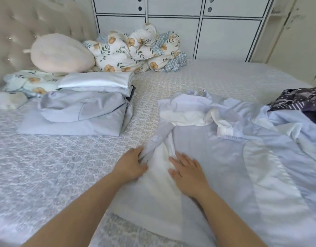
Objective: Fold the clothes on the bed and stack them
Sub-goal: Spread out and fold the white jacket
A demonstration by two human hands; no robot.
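A pale blue and white garment (216, 154) lies spread over the bed's near right part, crumpled at its far end. My left hand (131, 164) grips a fold at the garment's left edge, fingers curled into the cloth. My right hand (186, 171) lies flat on the white part beside it, fingers straight. A stack of folded pale blue clothes (85, 107) sits on the bed to the left, with a shiny white piece on top.
A dark patterned garment (299, 102) lies at the right edge. A floral quilt bundle (139, 50) and a round pink cushion (60, 53) sit by the padded headboard (19, 24). A white wardrobe (225, 29) stands behind the patterned bed cover (46, 166).
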